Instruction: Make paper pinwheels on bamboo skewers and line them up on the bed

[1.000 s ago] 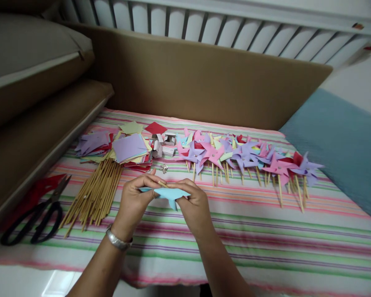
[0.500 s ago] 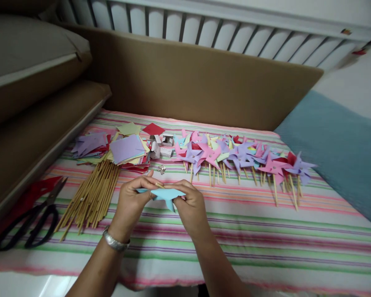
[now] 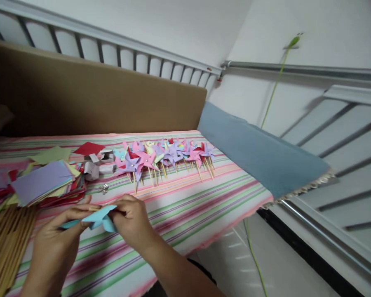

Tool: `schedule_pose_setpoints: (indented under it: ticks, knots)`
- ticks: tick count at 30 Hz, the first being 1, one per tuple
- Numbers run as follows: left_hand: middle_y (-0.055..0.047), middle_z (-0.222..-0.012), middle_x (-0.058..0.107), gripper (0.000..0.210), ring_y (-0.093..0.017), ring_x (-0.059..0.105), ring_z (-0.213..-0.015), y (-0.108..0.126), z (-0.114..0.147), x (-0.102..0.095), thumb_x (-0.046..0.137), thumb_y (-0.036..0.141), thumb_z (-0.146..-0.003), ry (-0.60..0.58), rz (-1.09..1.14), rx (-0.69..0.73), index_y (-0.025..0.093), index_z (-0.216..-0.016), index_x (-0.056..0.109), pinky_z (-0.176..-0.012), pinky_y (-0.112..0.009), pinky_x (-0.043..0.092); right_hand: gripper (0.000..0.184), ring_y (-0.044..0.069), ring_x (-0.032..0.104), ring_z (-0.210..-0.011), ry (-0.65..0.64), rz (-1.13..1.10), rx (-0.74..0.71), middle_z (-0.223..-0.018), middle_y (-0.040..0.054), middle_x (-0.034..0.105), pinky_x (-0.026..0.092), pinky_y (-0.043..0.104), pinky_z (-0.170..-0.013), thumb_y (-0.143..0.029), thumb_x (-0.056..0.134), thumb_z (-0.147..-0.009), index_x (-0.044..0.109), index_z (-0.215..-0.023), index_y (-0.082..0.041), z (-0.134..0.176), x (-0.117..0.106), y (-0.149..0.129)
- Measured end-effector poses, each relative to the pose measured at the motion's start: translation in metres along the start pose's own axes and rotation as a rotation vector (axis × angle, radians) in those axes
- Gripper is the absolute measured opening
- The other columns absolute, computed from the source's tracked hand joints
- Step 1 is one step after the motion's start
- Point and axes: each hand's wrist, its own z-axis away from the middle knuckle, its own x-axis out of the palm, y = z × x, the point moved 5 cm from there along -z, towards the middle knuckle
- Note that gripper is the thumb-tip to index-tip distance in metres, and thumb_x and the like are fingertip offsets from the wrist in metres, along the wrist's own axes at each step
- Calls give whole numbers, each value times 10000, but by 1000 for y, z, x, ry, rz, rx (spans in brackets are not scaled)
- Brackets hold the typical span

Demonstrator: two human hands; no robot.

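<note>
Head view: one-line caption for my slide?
Both hands, left hand and right hand, pinch a blue paper pinwheel above the striped cloth.

Two bare forearms rise from the lower edge of the frame — no sleeves and no rings showing — ending in the left hand (image 3: 54,243) and the right hand (image 3: 131,222), each with short, unpainted nails.
</note>
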Motion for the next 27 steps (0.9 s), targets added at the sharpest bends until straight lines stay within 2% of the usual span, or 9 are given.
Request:
schedule_pose_setpoints:
  ticks: [2, 6, 10, 13, 16, 18, 22, 24, 27]
  knots:
    - [-20, -743, 691, 144, -218, 624, -798, -5, 2, 3, 734, 291, -516, -51, 54, -74, 193, -554, 635, -791, -338, 494, 289, 111, 609, -753, -58, 74, 3, -794, -2, 666, 471, 197, -710, -71, 539, -740, 719, -886, -243, 5, -7, 2]
    - [-14, -689, 664, 234, -202, 607, -695, -23, 5, 0, 778, 287, -435, 4, 110, -180, 166, -559, 621, -646, -302, 504, 268, 110, 609, -732, -144, 232, 70, -815, -14, 688, 446, 185, -665, -114, 575, -741, 705, -921, -263, 27, -32, 19]
    - [5, -625, 631, 320, -157, 577, -597, -39, 19, 9, 794, 295, -436, -27, 194, -347, 148, -664, 624, -550, -262, 466, 113, 122, 588, -664, -98, 419, 140, -711, -3, 673, 404, 199, -610, -204, 629, -733, 723, -789, -231, 59, -60, 37]
    - [3, -629, 630, 378, -138, 561, -567, -34, 31, 26, 801, 300, -447, -56, 152, -372, 137, -736, 619, -532, -249, 446, 80, 124, 579, -663, -66, 437, 171, -682, -8, 667, 385, 204, -607, -199, 643, -712, 718, -721, -227, 79, -72, 43]
    - [-13, -699, 646, 500, -169, 596, -636, -21, 35, 38, 794, 321, -468, -85, 63, -320, 147, -897, 607, -586, -279, 471, 44, 122, 572, -623, 20, 374, 238, -654, -17, 666, 380, 205, -575, -207, 669, -678, 711, -686, -214, 88, -88, 48]
    - [-43, -860, 663, 644, -221, 626, -805, -19, 33, 36, 781, 339, -483, -106, 14, -241, 185, -1064, 550, -709, -336, 493, 69, 123, 576, -606, 83, 352, 271, -633, -17, 663, 388, 206, -565, -179, 640, -694, 705, -679, -197, 89, -108, 54]
    - [-107, -1045, 630, 639, -297, 580, -1009, -42, 34, -2, 695, 457, -541, -69, -340, 0, 198, -1101, 527, -891, -441, 433, 126, 142, 601, -674, 223, 324, 377, -677, 5, 665, 438, 226, -608, -178, 565, -770, 679, -719, -158, 75, -165, 80]
    - [-131, -1010, 644, 569, -336, 582, -993, -64, 41, -24, 658, 493, -546, -59, -583, 82, 179, -1011, 570, -900, -481, 420, 142, 151, 608, -730, 271, 312, 442, -747, 20, 662, 470, 259, -669, -222, 552, -812, 659, -768, -140, 63, -192, 97]
    - [-134, -972, 663, 472, -333, 605, -938, -88, 55, -42, 578, 504, -610, -125, -798, 229, 174, -945, 609, -876, -469, 444, 241, 164, 598, -858, 291, 281, 530, -1023, 55, 608, 505, 346, -740, -311, 527, -861, 579, -1021, -138, 41, -218, 119]
